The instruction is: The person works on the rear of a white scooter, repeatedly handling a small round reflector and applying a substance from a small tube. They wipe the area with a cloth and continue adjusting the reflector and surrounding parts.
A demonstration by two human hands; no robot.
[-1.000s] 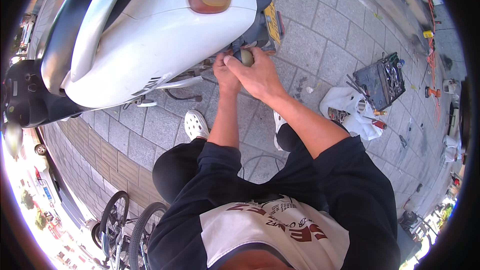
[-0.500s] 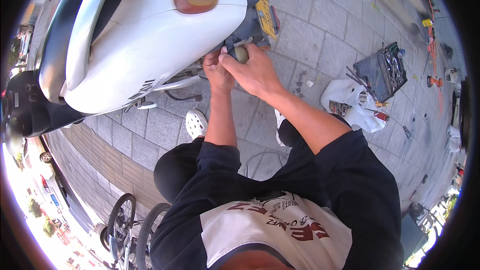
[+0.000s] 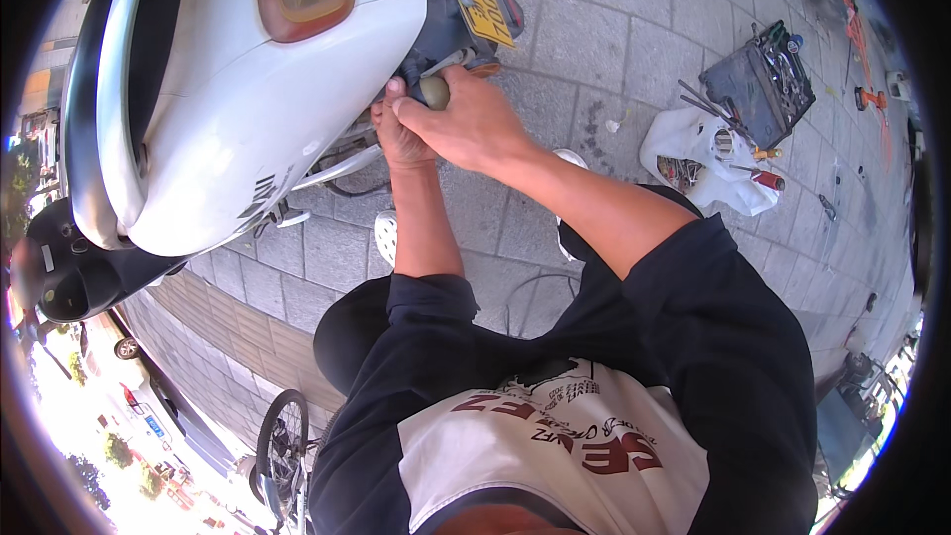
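Your right hand (image 3: 471, 124) has stayed wrapped around the grey round-ended tool handle (image 3: 433, 91) under the white scooter (image 3: 248, 89) tail; your left hand (image 3: 399, 134) remains pinched beside it. Only the view shifted, so work there continues.

Sunlit grey paving stones (image 3: 614, 40) outdoors

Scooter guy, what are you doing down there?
A person crouches on paving behind a white scooter. The right hand grips a round grey tool handle pushed in under the scooter's tail, and the left hand is pressed in beside it. A toolbox and a white bag lie nearby.
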